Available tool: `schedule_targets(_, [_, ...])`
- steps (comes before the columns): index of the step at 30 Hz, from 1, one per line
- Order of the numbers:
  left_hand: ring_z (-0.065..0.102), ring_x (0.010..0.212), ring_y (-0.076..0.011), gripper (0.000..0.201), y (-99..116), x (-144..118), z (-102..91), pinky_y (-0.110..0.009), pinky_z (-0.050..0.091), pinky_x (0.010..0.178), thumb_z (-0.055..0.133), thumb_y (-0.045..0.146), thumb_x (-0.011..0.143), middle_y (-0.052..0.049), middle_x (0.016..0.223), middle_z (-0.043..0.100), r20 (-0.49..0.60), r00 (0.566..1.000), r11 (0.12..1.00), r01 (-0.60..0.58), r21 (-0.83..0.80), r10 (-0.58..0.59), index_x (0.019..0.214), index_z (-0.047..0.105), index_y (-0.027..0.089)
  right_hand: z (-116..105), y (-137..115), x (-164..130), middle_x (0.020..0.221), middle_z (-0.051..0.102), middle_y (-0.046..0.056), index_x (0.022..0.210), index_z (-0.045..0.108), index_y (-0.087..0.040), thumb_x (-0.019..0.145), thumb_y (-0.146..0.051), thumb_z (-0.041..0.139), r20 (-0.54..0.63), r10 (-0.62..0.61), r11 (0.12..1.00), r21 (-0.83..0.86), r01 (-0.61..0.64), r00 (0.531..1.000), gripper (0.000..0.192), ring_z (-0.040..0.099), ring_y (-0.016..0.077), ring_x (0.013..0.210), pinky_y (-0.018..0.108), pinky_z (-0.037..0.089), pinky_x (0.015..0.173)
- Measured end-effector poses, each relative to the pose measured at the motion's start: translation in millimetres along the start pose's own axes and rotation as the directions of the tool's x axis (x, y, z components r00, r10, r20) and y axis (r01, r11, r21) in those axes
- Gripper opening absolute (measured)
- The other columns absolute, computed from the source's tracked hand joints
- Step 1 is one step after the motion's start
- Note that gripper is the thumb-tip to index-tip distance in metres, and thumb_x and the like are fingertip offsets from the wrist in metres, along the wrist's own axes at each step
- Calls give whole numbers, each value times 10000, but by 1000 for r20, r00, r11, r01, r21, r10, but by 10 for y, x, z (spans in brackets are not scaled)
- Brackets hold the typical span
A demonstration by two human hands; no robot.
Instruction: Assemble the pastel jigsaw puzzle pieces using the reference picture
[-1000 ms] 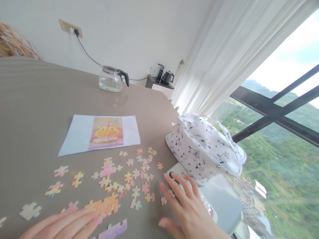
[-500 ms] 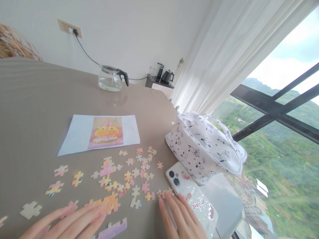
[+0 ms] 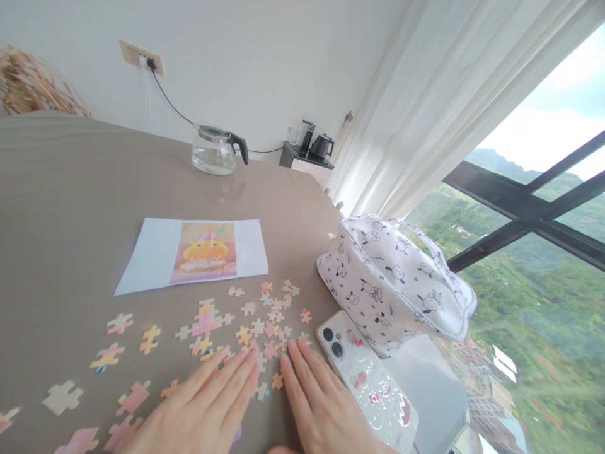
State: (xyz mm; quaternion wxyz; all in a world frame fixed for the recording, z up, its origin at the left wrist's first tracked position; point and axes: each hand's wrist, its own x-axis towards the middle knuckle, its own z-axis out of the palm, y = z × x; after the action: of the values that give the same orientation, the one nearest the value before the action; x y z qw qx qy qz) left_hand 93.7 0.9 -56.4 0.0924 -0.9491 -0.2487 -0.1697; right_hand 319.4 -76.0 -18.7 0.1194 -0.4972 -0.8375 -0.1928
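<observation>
My left hand [image 3: 203, 403] lies palm down, fingers stretched out, covering part of the joined orange puzzle pieces. Just to its right, my right hand [image 3: 321, 400] is also flat, its fingertips at the small puzzle pieces [image 3: 270, 350] in the middle of the spread. Neither hand visibly grips anything; what lies under the palms is hidden. Loose pink and yellow pieces [image 3: 106, 357] lie at the left. A joined pink cluster [image 3: 207, 320] sits beyond my left fingertips. Behind the pieces rests a paper sheet [image 3: 248, 249] with a printed picture of a yellow character on a cake-like base.
A phone in a decorated case [image 3: 373, 384] lies right of my right hand, by a white bag with dog drawings [image 3: 392, 284] and a pale flat object [image 3: 428, 378]. A glass pot of water [image 3: 213, 151] stands farther back on the table [image 3: 85, 195].
My left hand has slid right and forward over the orange pieces. My right hand has shifted slightly left and forward, so the two are now close together. The view has shifted slightly.
</observation>
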Motion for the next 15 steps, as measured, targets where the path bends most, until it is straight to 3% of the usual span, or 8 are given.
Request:
schedule_targets(4, [452, 1367, -223, 543, -27, 120, -6, -366, 257, 1178, 400, 355, 933, 8, 1452, 510, 17, 1000, 1000, -12, 4, 12, 1469, 371, 272, -18, 59, 131, 1454, 443, 252, 1406, 457, 17, 863, -728, 496, 124, 26, 997, 69, -35, 992, 922, 402, 369, 1376, 460, 464, 1050])
schedule_targets(9, [351, 1428, -279, 715, -136, 292, -91, -444, 172, 1213, 320, 671, 903, -52, 1483, 472, 17, 999, 1000, -27, -6, 27, 1456, 406, 227, -132, 144, 341, 1515, 343, 235, 1457, 388, 10, 883, -704, 490, 280, 61, 982, 155, -108, 958, 922, 337, 363, 1415, 470, 415, 1098])
schedule_targets(12, [328, 1436, -298, 699, -148, 225, -73, -469, 128, 1219, 366, 642, 898, -74, 1486, 466, -16, 999, 1000, -30, 4, 30, 1440, 439, 207, -179, 188, 350, 1508, 353, 243, 1450, 382, 26, 897, -680, 490, 235, 42, 986, 147, -78, 971, 904, 323, 357, 1424, 484, 407, 1103])
schedule_targets(15, [323, 1443, -253, 539, -63, -31, 30, -402, 126, 1235, 479, 434, 903, -25, 1459, 507, -22, 998, 998, -56, 36, 57, 1406, 493, 243, -146, 162, 202, 1459, 458, 202, 1403, 466, -22, 944, -515, 525, 93, -31, 996, 84, 23, 995, 677, 370, 343, 1402, 486, 422, 1091])
